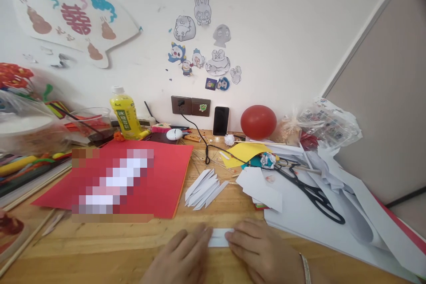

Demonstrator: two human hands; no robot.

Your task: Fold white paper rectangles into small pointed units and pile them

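A small folded strip of white paper (218,237) lies on the wooden table in front of me. The fingers of my left hand (183,253) are closed on its left end. At the other end, my right hand (262,250) grips it with bent fingers, a bracelet round the wrist. Only the middle of the strip shows; both ends are hidden under my fingers. Just beyond my hands is a loose pile of folded white paper strips (203,188) with pointed ends. More cut white paper (261,188) lies to the right of that pile.
Red paper (166,177) covers the left, partly pixelated. Black-handled scissors (309,193) rest on white sheets (289,230) at right. Against the wall stand a yellow drink bottle (125,113), a phone (221,120) and a red balloon (258,122). A black cable (195,126) hangs from the socket.
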